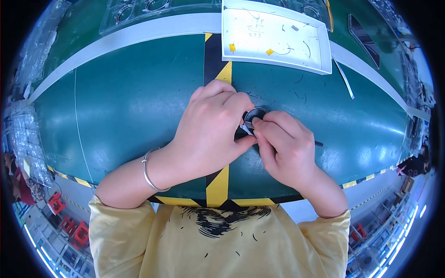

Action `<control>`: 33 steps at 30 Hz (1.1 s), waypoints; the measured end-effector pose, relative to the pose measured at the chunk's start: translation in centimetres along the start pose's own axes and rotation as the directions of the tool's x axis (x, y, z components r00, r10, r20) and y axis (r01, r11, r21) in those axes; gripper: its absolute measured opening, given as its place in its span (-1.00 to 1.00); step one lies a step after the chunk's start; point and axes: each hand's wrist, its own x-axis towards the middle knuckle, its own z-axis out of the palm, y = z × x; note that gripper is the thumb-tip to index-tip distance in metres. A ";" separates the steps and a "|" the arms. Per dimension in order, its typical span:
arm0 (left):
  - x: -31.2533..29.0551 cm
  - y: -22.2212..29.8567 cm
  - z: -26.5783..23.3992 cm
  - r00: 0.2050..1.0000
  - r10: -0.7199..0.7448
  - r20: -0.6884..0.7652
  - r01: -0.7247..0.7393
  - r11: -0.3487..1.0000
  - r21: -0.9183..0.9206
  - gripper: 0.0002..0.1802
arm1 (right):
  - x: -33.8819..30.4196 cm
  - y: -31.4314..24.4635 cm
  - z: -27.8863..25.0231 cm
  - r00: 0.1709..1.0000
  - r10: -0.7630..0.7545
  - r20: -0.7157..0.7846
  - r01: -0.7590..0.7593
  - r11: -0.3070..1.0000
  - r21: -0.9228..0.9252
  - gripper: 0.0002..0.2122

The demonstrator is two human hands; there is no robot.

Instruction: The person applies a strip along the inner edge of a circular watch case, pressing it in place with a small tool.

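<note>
Over the middle of the table, my left hand (211, 121) is closed round a small round black part (256, 112) with a shiny rim. My right hand (288, 147) meets it from the other side, thumb and forefinger pinched at the part's near edge. A small pale piece shows between the hands, too covered to name. The fingers hide much of the round part. From beyond the right hand sticks out the end of a thin dark rod (318, 143); whether that hand holds it or it lies on the table, I cannot tell.
A white open box (278, 65) with yellow bits and dark scraps stands beyond my hands. Clear plastic trays with rings (139, 11) lie at the far left, more clear packaging (30, 139) at the left edge. A dark flat device (364, 41) and a thin pale strip (344, 78) lie right.
</note>
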 end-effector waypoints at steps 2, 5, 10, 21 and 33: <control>-0.1 -0.1 0.0 1.000 -0.002 -0.009 0.002 1.000 -0.005 -0.52 | 0.1 0.4 -0.4 1.000 -0.007 0.017 0.007 1.000 0.012 -0.86; -0.1 -0.1 -0.2 0.999 -0.014 0.029 0.014 1.000 -0.004 -0.59 | 0.2 0.9 -1.2 0.990 -0.041 0.134 0.029 0.996 0.090 -0.85; -0.1 -0.3 0.2 0.999 0.024 -0.025 -0.024 1.000 0.013 -0.53 | 0.1 0.4 -0.3 0.999 0.000 0.035 -0.002 0.999 0.053 -0.85; -0.2 -0.4 -0.3 1.000 0.003 -0.031 -0.004 0.999 -0.036 -0.57 | 0.3 -0.6 0.4 0.998 0.070 0.000 -0.070 0.997 0.010 -0.87; -0.5 -1.3 1.9 0.992 0.057 -0.111 -0.054 0.998 0.027 -0.58 | 0.4 0.4 -0.6 0.981 0.093 0.169 -0.117 0.983 0.141 -0.88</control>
